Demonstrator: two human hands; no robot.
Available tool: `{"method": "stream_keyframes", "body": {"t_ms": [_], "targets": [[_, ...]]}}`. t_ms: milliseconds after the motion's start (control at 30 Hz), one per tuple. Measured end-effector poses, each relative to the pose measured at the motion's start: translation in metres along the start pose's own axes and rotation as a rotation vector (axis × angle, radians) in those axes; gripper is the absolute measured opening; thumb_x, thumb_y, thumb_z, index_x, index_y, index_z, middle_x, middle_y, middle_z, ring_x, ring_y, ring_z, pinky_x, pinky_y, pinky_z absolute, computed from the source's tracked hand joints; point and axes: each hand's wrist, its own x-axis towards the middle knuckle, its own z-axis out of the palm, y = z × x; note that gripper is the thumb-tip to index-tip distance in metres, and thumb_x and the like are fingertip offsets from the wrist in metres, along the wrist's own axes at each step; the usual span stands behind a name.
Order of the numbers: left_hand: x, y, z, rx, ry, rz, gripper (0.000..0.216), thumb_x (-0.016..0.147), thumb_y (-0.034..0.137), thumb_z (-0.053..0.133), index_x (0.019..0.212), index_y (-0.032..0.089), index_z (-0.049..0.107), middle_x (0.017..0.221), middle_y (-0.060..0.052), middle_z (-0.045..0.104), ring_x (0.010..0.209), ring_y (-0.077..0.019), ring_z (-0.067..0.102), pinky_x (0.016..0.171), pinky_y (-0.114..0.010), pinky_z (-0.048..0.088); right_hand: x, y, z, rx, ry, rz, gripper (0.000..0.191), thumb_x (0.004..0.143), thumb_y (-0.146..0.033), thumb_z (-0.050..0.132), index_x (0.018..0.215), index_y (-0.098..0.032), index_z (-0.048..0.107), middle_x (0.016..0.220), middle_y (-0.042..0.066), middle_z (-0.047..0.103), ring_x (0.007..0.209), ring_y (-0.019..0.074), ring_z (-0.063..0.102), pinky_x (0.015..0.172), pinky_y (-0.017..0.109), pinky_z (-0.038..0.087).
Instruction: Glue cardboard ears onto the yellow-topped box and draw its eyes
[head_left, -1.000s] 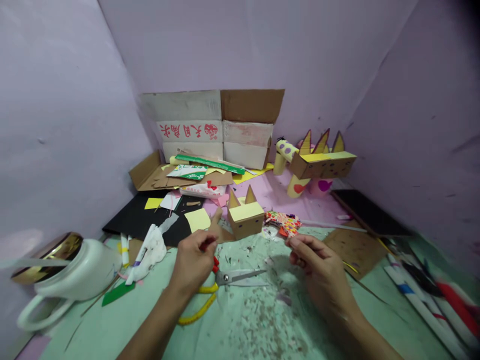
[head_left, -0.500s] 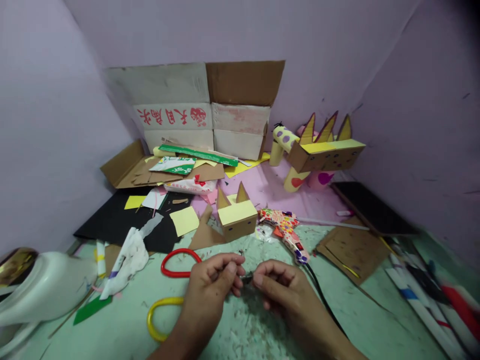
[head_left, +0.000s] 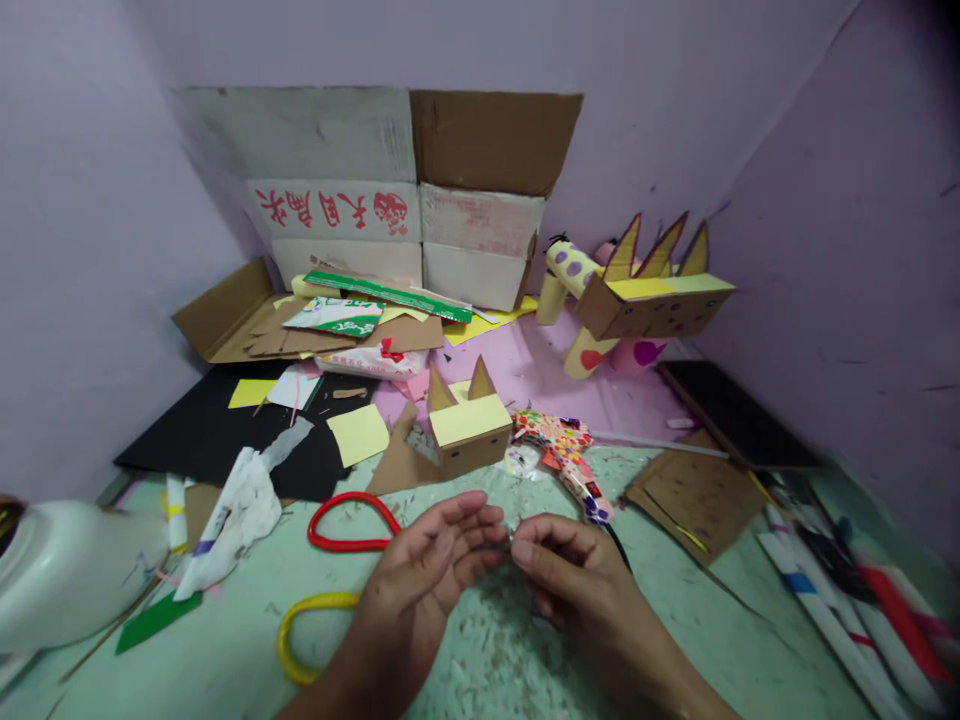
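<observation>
My left hand point(head_left: 431, 575) is open above the green tabletop point(head_left: 517, 650), palm half turned up and fingers loosely spread. Close by its fingertips, my right hand point(head_left: 577, 575) is closed in a pinch; whatever lies between thumb and forefinger is too small to make out. Beyond both hands stands a small cardboard box point(head_left: 472, 455) with a pale yellow top and two pointed cardboard triangles on it. A floral-patterned glue gun point(head_left: 566, 455) lies to the right of that box. Scissors with one red loop point(head_left: 352, 522) and one yellow loop are partly hidden behind my left arm.
A spiked cardboard figure point(head_left: 660, 305) stands at the back right. An opened carton point(head_left: 337, 215) leans against the wall, with cardboard scraps before it. Left are a white container point(head_left: 75, 570) and crumpled tissue point(head_left: 244, 515); right are markers point(head_left: 832, 610) and a cardboard piece point(head_left: 697, 490).
My left hand's fingers have opened out from a loose curl, its palm turning upward. My right hand keeps its pinch. The view has shifted slightly.
</observation>
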Motion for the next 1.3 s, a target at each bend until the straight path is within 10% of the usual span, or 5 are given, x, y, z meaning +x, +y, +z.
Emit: {"method": "stream_keyframes", "body": {"t_ms": [333,500,667,933,1300], "targets": [[0.001,0.016,-0.009,0.391,0.249,0.322,0.027,0.065,0.025,0.074,0.089,0.016,0.064,0.084,-0.005,0.066,0.074,-0.0144,0.061,0.069,-0.025,0.052,-0.003,-0.003,0.001,0.048,0.008,-0.065,0.031,0.060,-0.042,0.077,0.071,-0.016,0.065,0.048,-0.006,0.046,0.039,0.0059,0.038,0.039,0.019,0.029],[0.009,0.024,-0.011,0.785,0.470,0.565,0.051,0.064,0.027,0.071,0.110,0.018,0.050,0.110,-0.008,0.059,0.101,-0.0222,0.058,0.093,-0.039,0.046,0.000,-0.019,-0.016,-0.222,0.316,-0.422,0.033,0.064,-0.035,0.073,0.090,-0.018,0.065,0.077,0.003,0.063,0.065,0.0149,0.057,0.058,0.025,0.046],[0.030,0.027,-0.014,1.118,0.378,0.521,0.078,0.067,0.026,0.066,0.135,0.016,0.029,0.135,-0.016,0.043,0.124,-0.0284,0.043,0.105,-0.046,0.033,0.018,-0.025,-0.034,-0.389,0.549,-0.538,0.054,0.066,-0.038,0.071,0.113,-0.018,0.053,0.098,0.010,0.062,0.081,0.0224,0.060,0.068,0.035,0.051],[0.053,0.018,-0.008,1.282,0.313,0.494,0.088,0.068,0.019,0.065,0.142,0.017,0.016,0.143,-0.019,0.034,0.127,-0.0332,0.040,0.102,-0.050,0.035,0.041,-0.008,-0.045,-0.450,0.529,-0.582,0.069,0.066,-0.028,0.070,0.129,-0.020,0.041,0.108,0.010,0.057,0.095,0.0234,0.059,0.081,0.039,0.049],[0.041,0.021,-0.006,1.069,0.295,0.601,0.084,0.069,0.012,0.058,0.142,0.019,0.017,0.140,-0.015,0.038,0.130,-0.0258,0.037,0.108,-0.043,0.030,0.004,-0.022,-0.020,-0.149,0.298,-0.560,0.034,0.073,-0.035,0.068,0.104,-0.020,0.062,0.095,0.007,0.064,0.088,0.0208,0.059,0.077,0.031,0.048]]}}
